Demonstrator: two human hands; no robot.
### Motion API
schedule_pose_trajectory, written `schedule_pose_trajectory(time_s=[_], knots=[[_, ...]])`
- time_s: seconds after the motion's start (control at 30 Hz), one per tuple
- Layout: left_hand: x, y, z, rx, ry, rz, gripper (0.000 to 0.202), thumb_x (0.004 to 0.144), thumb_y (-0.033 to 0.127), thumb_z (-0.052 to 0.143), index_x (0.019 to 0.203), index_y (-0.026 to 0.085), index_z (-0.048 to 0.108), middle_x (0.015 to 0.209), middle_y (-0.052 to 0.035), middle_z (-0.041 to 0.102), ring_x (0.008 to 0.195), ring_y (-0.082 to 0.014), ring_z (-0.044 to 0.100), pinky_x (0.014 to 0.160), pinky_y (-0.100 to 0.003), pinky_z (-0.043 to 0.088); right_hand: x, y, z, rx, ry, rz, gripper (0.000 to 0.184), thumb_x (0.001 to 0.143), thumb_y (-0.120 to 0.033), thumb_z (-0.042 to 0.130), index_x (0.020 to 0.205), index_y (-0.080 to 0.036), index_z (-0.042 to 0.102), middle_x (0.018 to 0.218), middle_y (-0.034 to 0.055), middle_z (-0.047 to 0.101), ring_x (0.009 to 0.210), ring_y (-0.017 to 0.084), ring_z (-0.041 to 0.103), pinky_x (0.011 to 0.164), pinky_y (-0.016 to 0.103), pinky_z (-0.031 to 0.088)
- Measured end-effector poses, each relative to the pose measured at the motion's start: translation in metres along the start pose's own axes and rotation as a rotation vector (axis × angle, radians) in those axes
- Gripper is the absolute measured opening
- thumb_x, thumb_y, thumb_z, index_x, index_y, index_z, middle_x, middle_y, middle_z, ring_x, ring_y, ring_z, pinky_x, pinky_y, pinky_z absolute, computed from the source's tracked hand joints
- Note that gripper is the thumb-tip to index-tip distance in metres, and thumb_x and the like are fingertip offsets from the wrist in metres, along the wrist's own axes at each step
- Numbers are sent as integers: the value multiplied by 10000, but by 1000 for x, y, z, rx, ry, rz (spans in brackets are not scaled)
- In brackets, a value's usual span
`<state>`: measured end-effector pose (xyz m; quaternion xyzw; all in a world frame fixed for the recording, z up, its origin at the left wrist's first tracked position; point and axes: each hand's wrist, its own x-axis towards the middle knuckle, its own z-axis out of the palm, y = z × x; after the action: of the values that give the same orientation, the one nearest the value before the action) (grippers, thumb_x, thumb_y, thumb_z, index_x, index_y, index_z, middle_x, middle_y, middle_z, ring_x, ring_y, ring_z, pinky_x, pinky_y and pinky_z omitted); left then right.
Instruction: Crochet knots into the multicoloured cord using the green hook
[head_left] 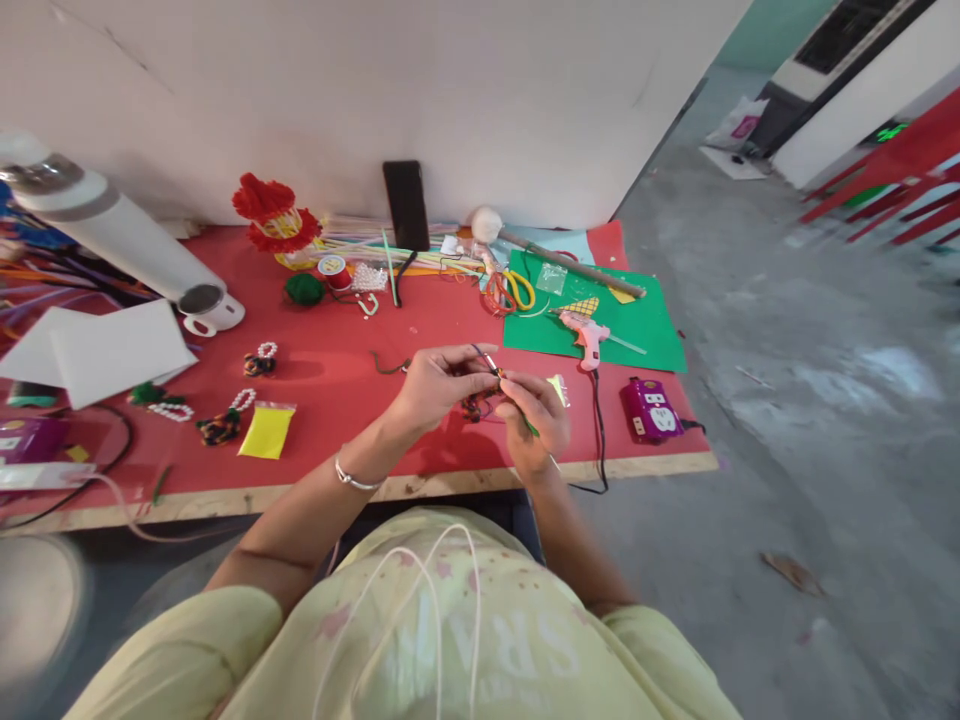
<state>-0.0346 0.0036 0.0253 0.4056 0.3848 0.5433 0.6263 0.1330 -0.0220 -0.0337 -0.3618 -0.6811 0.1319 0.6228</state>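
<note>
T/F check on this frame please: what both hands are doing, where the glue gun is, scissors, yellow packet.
1. Both hands, left hand and right hand, pinch a small dark craft piece between them. True.
2. The pink glue gun lies on the bare red table. False: it lies on the green sheet.
3. The scissors have blue handles. False: orange and yellow.
4. A yellow packet lies left of the hands. True.

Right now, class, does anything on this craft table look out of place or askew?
Yes: the white flask lies tipped on its side at the table's left, its mouth beside a white cup. The glue gun's black cord hangs over the table's front edge. Nothing looks spilled.
</note>
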Motion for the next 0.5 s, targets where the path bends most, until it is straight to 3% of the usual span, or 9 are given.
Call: schedule_pose_trajectory(time_s=[0.2,0.37,0.43,0.5], knots=[[-5,6,1,-107,-18,-151,463,607,247,967,1040,135,845,647,2,684,465,-40,478,412,-179,266,1,5,4,-6,37,-129,425,959,-346,723,1375,-426,692,1188,58,769,1029,230,765,823,386,687],[-3,3,-1,41,105,-1,474,590,162,932,1053,119,840,663,-1,717,571,-76,583,531,-188,431,19,2,-7,-25,-161,-42,362,963,-251,724,1300,-385,741,1114,29,800,985,188,780,868,339,667],[-3,2,1,18,128,-12,462,587,176,936,1035,116,840,642,5,704,553,-72,574,519,-184,423,17,3,-5,-113,-123,-133,400,940,-248,756,1318,-378,732,1128,44,799,994,198,778,868,347,660],[-4,3,3,-81,82,-104,441,589,221,952,1002,115,839,616,18,669,480,-47,505,441,-172,324,11,6,-1,-179,-44,-223,439,918,-272,785,1334,-394,718,1139,54,795,1009,218,778,872,376,657]])
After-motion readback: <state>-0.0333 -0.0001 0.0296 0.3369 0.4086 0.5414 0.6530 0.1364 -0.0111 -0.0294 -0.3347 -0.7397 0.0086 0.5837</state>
